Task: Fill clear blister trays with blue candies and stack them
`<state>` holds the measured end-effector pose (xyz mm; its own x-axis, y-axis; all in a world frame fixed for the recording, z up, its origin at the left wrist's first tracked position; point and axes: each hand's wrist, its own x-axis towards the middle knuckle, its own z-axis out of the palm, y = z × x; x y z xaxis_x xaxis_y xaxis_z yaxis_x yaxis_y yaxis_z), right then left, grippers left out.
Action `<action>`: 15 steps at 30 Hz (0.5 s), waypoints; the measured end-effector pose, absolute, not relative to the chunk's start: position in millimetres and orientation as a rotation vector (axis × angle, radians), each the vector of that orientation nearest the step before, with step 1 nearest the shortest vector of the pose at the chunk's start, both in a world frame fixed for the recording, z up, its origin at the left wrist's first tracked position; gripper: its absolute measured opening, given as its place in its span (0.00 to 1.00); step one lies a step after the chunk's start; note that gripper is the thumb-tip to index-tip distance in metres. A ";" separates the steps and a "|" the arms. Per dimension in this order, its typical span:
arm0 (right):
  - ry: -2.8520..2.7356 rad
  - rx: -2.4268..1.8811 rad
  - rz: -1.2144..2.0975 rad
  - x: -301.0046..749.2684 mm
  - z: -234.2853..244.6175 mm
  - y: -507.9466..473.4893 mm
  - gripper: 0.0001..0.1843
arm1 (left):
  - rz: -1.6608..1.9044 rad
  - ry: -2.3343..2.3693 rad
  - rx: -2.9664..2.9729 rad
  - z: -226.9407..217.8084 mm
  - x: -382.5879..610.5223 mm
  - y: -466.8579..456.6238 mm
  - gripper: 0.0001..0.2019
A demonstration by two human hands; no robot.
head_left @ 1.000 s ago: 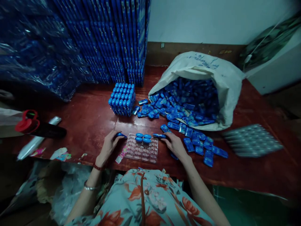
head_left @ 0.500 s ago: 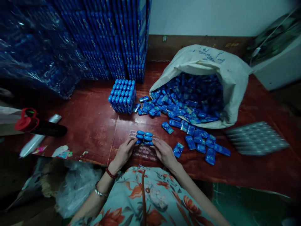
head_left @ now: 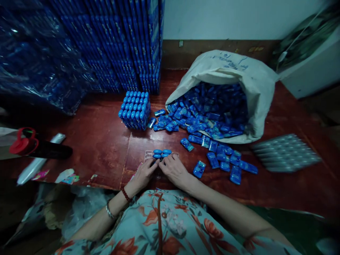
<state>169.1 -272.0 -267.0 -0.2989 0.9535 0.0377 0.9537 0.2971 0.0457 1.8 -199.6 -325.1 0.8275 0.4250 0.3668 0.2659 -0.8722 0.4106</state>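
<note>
Both my hands meet over a clear plastic blister tray (head_left: 148, 154) near the table's front edge. My left hand (head_left: 144, 173) and my right hand (head_left: 175, 170) have their fingers bent and their fingertips pressed together on the tray. What lies under the fingertips is hidden. Just beyond them, a few blue oval cases (head_left: 162, 153) stand in the tray's far rows. Loose blue cases (head_left: 225, 161) lie scattered to the right of my right hand.
A white sack (head_left: 239, 74) spills blue cases at back right. A filled block of cases (head_left: 135, 109) stands behind the tray. Tall blue stacks (head_left: 124, 46) line the wall. Empty trays (head_left: 285, 152) lie right; a red-capped bottle (head_left: 32, 147) lies left.
Both hands, each with a blue case, came in from the tray's sides and closed together over its near rows. More cases stand in the tray now.
</note>
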 end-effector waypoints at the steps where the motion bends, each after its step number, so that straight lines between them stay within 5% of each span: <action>1: -2.509 -1.879 -0.110 168.2 -268.5 -272.2 0.11 | 0.697 0.528 2.652 -328.2 2.1 -200.5 0.21; 9: -1.817 -1.916 -0.156 209.1 -287.1 -305.0 0.16 | 0.857 0.622 2.613 -337.9 13.3 -194.1 0.21; 15: -1.283 -2.318 0.040 264.1 -291.0 -362.9 0.18 | 0.894 0.770 2.548 -284.7 55.3 -182.5 0.13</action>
<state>264.1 -362.9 -291.0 0.5586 0.8040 0.2040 0.7897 -0.4402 -0.4272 55.3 -182.5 -284.7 0.6563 0.5883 0.4724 0.3799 -0.7986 0.4668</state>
